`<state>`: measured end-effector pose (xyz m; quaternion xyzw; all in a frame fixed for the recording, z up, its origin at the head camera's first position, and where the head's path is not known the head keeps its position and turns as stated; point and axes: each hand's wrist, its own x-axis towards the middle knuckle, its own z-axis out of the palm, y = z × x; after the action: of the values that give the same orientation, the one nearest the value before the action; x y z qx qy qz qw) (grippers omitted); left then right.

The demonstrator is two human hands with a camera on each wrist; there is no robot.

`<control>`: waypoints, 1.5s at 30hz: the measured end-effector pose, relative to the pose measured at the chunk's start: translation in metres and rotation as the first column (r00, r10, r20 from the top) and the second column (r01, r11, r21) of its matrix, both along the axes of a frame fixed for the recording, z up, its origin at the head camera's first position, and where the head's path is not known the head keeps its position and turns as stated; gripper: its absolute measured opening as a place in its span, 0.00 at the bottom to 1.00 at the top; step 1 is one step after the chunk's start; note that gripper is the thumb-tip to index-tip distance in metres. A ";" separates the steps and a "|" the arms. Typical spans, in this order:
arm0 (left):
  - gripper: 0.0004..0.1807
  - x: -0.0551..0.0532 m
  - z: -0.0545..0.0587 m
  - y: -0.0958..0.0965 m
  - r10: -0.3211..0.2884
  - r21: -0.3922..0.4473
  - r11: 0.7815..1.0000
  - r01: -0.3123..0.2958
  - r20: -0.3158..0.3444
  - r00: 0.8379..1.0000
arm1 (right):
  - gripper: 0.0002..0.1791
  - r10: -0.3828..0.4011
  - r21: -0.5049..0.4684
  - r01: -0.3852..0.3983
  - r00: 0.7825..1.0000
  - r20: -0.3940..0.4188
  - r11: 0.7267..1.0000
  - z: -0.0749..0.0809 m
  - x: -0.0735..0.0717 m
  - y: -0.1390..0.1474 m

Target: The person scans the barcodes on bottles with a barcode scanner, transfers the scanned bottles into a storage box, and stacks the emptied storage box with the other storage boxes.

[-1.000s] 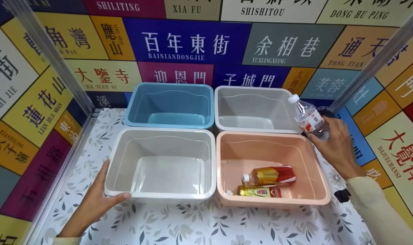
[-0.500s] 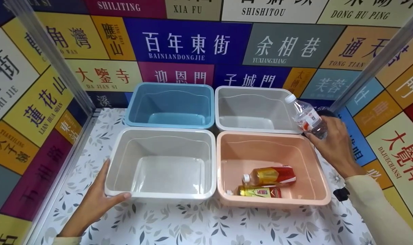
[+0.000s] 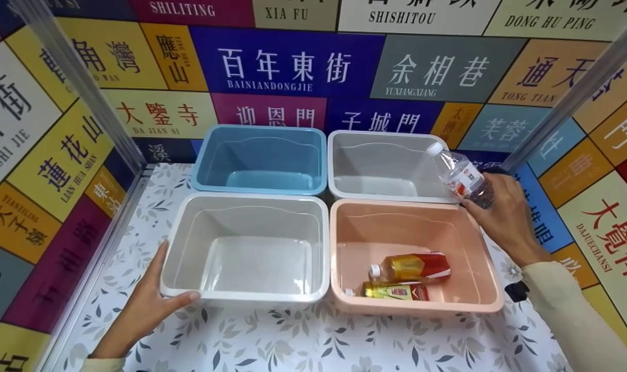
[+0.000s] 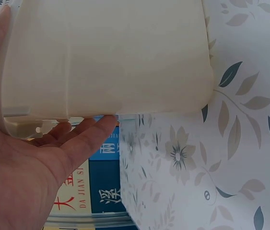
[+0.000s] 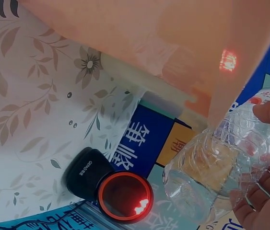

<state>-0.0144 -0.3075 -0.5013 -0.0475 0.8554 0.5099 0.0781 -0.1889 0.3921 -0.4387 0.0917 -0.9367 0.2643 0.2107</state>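
A clear plastic bottle (image 3: pixel 461 178) with a white cap and a red-and-white label is held in my right hand (image 3: pixel 505 214), tilted, by the grey bin's right rim. In the right wrist view, the thumb and fingers grip the see-through bottle (image 5: pixel 216 158). Close by is a black barcode scanner (image 5: pixel 88 175) with a glowing red ring. My left hand (image 3: pixel 145 305) rests against the near-left corner of the white bin (image 3: pixel 243 296), thumb along the front rim. In the left wrist view, the fingers lie fairly straight along the bin's (image 4: pixel 125 57) outside.
The peach bin (image 3: pixel 419 308) contains two bottles of drink, the upper one an amber-and-red bottle (image 3: pixel 414 266). Behind stand a blue bin (image 3: pixel 261 129) and a grey bin (image 3: pixel 385 135). Sign-printed panels (image 3: pixel 287 62) enclose the leaf-patterned table (image 3: pixel 272 341).
The right hand has shifted slightly left with the clear bottle, whose cap now lies farther over the grey bin's rim. The left hand stays at the white bin's corner.
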 end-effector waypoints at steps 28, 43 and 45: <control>0.75 0.001 0.001 -0.001 -0.017 -0.005 1.000 0.017 -0.029 0.999 | 0.36 0.120 0.076 -0.123 0.992 0.044 0.989 0.009 -0.018 -0.008; 0.75 0.001 0.000 0.000 -0.016 0.034 0.999 0.017 -0.039 0.999 | 0.36 0.188 0.087 -0.197 0.977 0.102 0.976 0.018 -0.025 -0.012; 0.75 0.001 0.000 0.000 -0.017 0.026 0.999 0.018 -0.050 0.999 | 0.35 0.205 0.089 -0.213 0.974 0.094 0.973 0.017 -0.026 -0.012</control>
<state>-0.0138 -0.3073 -0.5014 -0.0263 0.8506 0.5215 0.0619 -0.2153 0.3803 -0.4215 0.1889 -0.9417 0.2421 0.1375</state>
